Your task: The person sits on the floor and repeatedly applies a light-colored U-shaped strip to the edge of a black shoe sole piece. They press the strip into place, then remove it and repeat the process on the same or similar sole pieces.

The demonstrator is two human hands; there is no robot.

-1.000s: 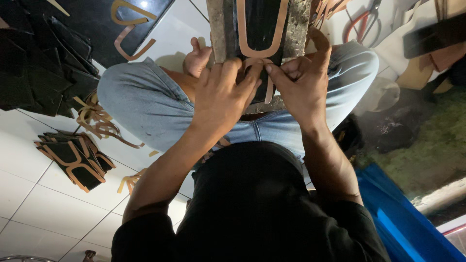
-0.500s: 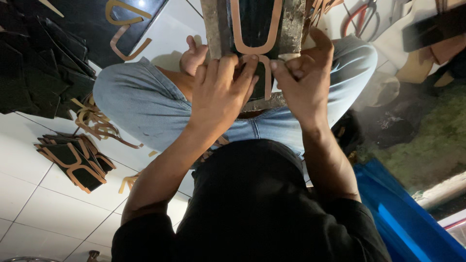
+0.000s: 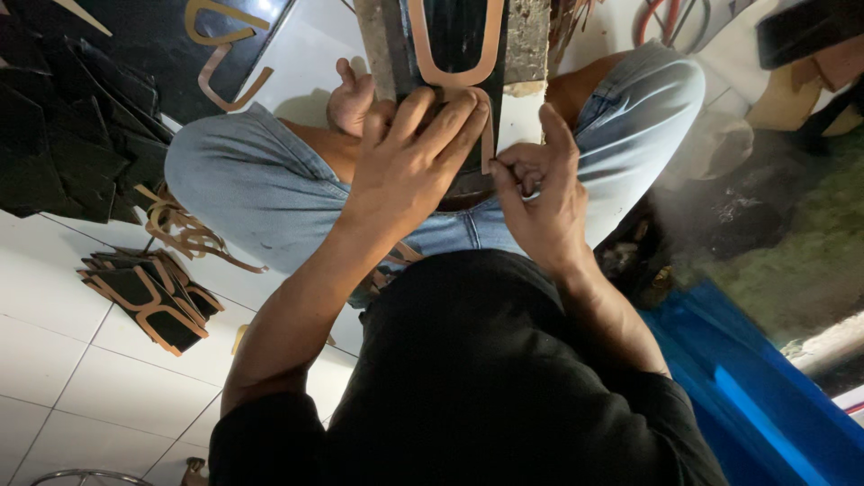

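A small craft workshop run on the floor: a person sits on white floor tiles [image 3: 81,378] with a worn board [image 3: 526,45] across the knees, a black sheet with a tan U-shaped strip [image 3: 450,67] lying on it. Stacks of black cut pieces edged in tan [image 3: 148,297] lie near the floor's left edge, loose tan offcuts [image 3: 184,229] beside them, dark sheets [image 3: 63,135] piled further up, and red-handled pliers [image 3: 661,22] at the top right.

White tiled floor [image 3: 81,378]: stack of black-tan cutouts [image 3: 148,297], tan strips [image 3: 184,229].
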